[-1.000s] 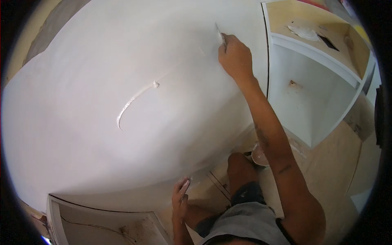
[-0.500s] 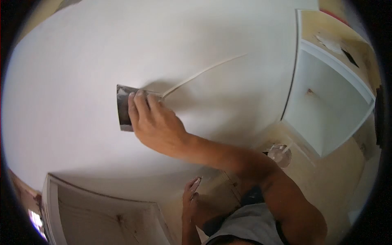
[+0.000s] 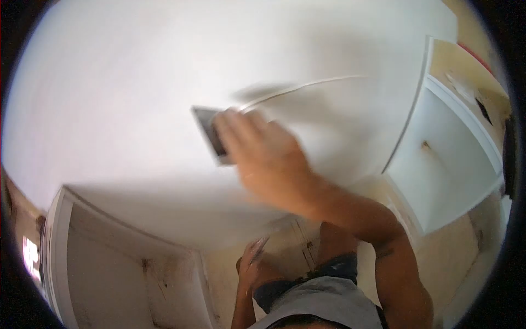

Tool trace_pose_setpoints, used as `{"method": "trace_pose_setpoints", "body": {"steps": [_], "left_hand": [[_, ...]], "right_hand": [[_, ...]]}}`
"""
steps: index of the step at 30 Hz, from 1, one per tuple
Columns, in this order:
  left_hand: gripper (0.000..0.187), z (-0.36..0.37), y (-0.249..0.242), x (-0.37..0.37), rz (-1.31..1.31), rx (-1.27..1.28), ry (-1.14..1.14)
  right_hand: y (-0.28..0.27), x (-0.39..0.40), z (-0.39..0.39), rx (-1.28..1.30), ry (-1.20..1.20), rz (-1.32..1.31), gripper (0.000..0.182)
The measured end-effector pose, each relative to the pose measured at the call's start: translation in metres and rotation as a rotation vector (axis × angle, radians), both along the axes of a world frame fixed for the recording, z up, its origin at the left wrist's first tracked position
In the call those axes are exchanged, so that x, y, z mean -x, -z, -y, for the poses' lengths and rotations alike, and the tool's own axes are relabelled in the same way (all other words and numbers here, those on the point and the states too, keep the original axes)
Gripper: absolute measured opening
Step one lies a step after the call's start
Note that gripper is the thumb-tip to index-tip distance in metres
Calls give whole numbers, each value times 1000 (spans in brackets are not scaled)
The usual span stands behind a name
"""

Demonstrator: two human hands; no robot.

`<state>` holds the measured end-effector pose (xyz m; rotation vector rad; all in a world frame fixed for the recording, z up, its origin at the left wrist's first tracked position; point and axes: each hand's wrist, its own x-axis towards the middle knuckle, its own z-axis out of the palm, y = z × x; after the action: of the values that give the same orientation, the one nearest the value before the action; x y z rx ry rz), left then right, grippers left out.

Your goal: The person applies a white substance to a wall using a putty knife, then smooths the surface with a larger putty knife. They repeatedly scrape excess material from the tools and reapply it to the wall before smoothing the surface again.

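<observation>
My right hand is blurred by motion, its fingers pressed on a flat metal putty blade that lies against the white panel. A thin raised line of white filler runs from the hand toward the upper right of the panel. Low in the view, near my thigh, my left hand is closed on a small, thin scraper with whitish smears on it.
An open white cabinet box stands at the lower left. Another white box is at the right, with a small brown stain inside. A beige floor shows below the panel, around my legs.
My right hand and the blade have moved right and slightly up, and the blade is tilted more. The view has shifted, and the round container at the lower right is out of sight.
</observation>
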<state>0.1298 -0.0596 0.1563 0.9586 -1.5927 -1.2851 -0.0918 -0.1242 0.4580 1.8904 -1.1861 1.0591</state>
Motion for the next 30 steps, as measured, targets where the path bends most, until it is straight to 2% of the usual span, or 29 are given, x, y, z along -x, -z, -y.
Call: {"method": "trace_pose_setpoints", "body": {"steps": [1,2,4,6,8,11,13,14,16,18,20,22,26,29,30], "left_hand": [[49,2,7,2,8,-82,-52],[49,5,8,5,15,-82,3],[42,13,7,17,65,-26,0],[41,12,3,28,28,2,49],[41,14,0,42,-12,28,71],[41,20,0,48,-21,95,129],[42,19,7,55,-18,-65,95],[42,19,7,58,-17,-63,90],[55,17,7,55,-132,-64,127],[54,10,18,39,-63,-54,67],[54,13,25,34,-18,-41,13],[52,15,29,27,32,-260,-56],[51,22,45,9,-18,-209,-54],[51,25,19,10,-47,-135,-5],[50,21,2,12,20,-126,-13]], "right_hand": [[-1,31,0,21,-49,215,35],[1,66,0,51,-97,428,34],[5,145,-4,-32,186,773,31],[14,220,-6,8,361,848,34],[8,255,-12,-120,391,1010,35],[10,268,2,-13,547,932,34],[12,280,10,1,564,918,33],[10,279,13,9,579,904,32],[5,267,20,-2,641,859,31],[4,235,24,-26,691,817,30],[2,197,31,83,548,792,26],[9,156,43,162,451,656,22],[12,61,60,220,328,415,45],[14,0,70,206,266,319,42],[17,-17,74,204,237,283,40]]}}
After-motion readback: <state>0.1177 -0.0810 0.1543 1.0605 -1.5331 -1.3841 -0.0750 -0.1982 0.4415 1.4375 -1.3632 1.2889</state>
